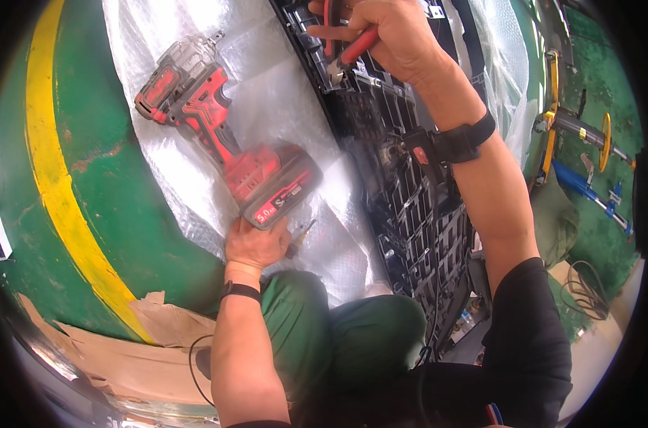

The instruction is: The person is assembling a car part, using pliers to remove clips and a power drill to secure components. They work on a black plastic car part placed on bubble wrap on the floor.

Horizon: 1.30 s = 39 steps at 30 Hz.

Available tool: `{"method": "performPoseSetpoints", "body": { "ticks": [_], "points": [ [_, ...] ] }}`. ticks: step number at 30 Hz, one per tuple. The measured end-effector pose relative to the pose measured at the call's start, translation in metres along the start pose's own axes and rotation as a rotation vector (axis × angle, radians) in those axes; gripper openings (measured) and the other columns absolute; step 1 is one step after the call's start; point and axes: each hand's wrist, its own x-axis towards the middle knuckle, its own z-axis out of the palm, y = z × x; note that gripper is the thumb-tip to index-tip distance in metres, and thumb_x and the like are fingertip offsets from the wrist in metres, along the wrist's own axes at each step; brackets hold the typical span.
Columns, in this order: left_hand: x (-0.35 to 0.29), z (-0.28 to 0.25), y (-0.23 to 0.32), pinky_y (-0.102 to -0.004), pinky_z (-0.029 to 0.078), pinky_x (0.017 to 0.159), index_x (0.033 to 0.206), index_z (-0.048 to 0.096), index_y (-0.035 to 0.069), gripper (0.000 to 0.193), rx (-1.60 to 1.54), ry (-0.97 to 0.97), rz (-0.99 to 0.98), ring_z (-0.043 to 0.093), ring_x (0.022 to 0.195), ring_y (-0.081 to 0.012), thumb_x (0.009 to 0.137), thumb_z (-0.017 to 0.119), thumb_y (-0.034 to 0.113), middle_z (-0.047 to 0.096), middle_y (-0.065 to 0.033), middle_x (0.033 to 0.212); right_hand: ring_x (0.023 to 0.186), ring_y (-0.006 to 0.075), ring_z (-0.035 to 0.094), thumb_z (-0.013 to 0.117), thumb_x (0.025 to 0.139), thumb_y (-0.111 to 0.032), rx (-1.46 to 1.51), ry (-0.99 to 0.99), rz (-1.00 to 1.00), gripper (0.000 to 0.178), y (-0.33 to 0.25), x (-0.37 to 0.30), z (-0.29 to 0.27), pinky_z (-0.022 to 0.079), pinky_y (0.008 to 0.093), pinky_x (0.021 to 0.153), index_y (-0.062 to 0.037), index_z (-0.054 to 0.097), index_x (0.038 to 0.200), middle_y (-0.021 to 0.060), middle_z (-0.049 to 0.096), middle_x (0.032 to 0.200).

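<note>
A red and black cordless impact driver [208, 121] lies slanted over silvery bubble wrap, its battery toward me. My left hand [256, 242] is at the battery's near end, with its fingers hidden behind the battery, so its grip does not show. Beside that hand lies a thin tool [301, 239], partly hidden and too blurred to name. At the top, my right hand [395, 36] is closed on red-handled pliers [358, 47]. Their metal jaws point down at the left edge of a long black ribbed plastic panel [417, 235].
Bubble wrap [267, 85] spreads under the driver and panel. A yellow stripe [60, 192] crosses the green floor on the left. Brown paper [124, 360] lies at lower left. Blue bar tool [588, 189] and coiled cable [586, 292] are at right.
</note>
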Motion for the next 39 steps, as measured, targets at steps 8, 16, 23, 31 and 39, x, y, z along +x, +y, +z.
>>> {"method": "performPoseSetpoints", "body": {
  "ticks": [8, 16, 23, 31, 39],
  "points": [
    [0.002, -0.003, 0.001, -0.0413, 0.054, 0.064, 0.079, 0.066, 0.024, 0.007, 0.016, -0.005, -0.011, 0.061, 0.078, -0.029, 0.075, 0.071, 0.028, 0.06, -0.0025, 0.091, 0.105, 0.0265, 0.063, 0.042, 0.081, 0.018, 0.031, 0.041, -0.028, 0.061, 0.01, -0.006, 0.009, 0.06, 0.0457, 0.093, 0.0019, 0.049, 0.139, 0.014, 0.06, 0.117],
    [0.002, -0.001, 0.001, -0.0413, 0.053, 0.064, 0.079, 0.066, 0.023, 0.008, 0.022, -0.006, -0.005, 0.061, 0.078, -0.0287, 0.074, 0.071, 0.027, 0.061, -0.0023, 0.093, 0.101, 0.0218, 0.063, 0.045, 0.079, 0.016, -0.045, 0.061, -0.05, 0.045, 0.014, -0.011, 0.014, 0.058, 0.0359, 0.09, 0.0, 0.057, 0.119, 0.0091, 0.059, 0.109],
    [-0.001, 0.002, 0.001, -0.0408, 0.052, 0.062, 0.088, 0.069, 0.018, 0.016, 0.03, -0.012, -0.002, 0.062, 0.082, -0.0275, 0.075, 0.068, 0.025, 0.062, -0.0009, 0.095, 0.078, 0.0189, 0.064, 0.053, 0.078, 0.009, -0.169, 0.083, -0.059, 0.03, 0.015, -0.017, 0.031, 0.05, 0.0241, 0.054, -0.0024, 0.059, 0.105, 0.0071, 0.059, 0.097],
    [0.001, -0.001, 0.002, -0.0407, 0.052, 0.062, 0.09, 0.071, 0.017, 0.018, 0.066, -0.03, 0.016, 0.063, 0.081, -0.0261, 0.075, 0.067, 0.025, 0.064, 0.0011, 0.093, 0.083, 0.0201, 0.06, 0.052, 0.077, 0.012, 0.031, 0.078, -0.1, 0.022, 0.027, -0.008, 0.013, 0.055, 0.0295, 0.082, -0.0024, 0.059, 0.092, 0.0072, 0.058, 0.096],
    [0.004, -0.003, 0.002, -0.0411, 0.052, 0.062, 0.089, 0.071, 0.017, 0.017, 0.039, -0.014, 0.009, 0.063, 0.08, -0.0258, 0.074, 0.068, 0.025, 0.064, 0.0008, 0.094, 0.08, 0.019, 0.057, 0.053, 0.075, 0.014, 0.093, 0.02, -0.213, 0.022, 0.034, -0.01, 0.013, 0.054, 0.0319, 0.088, -0.0018, 0.06, 0.089, 0.0073, 0.058, 0.091]
  ]
}}
